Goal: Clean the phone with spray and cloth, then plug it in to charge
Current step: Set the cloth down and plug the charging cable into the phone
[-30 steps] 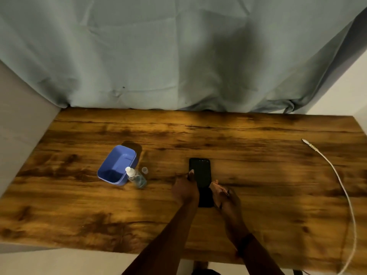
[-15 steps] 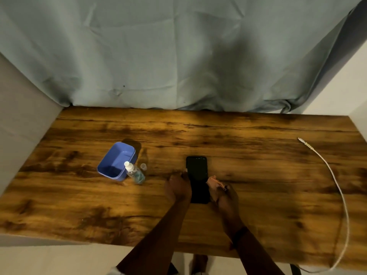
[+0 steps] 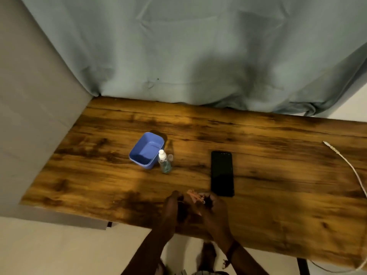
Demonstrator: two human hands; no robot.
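A black phone (image 3: 222, 173) lies flat, screen up, in the middle of the wooden table (image 3: 278, 175). Just below and left of it my left hand (image 3: 174, 205) and my right hand (image 3: 212, 207) are together near the front edge, both around a small orange cloth (image 3: 193, 195) bunched between the fingers. A small spray bottle (image 3: 164, 163) with bluish liquid and a white nozzle stands left of the phone, its clear cap (image 3: 170, 157) beside it. A white charging cable (image 3: 345, 163) curves along the right side, its plug pointing up-left.
A blue plastic tub (image 3: 147, 148) stands open just left of the spray bottle. A grey-green curtain (image 3: 198, 56) hangs behind the table and a grey wall (image 3: 29, 116) runs along the left edge.
Both hands have let go of the phone and drawn back toward the front edge. They now hold the orange cloth between them. The camera has swung left.
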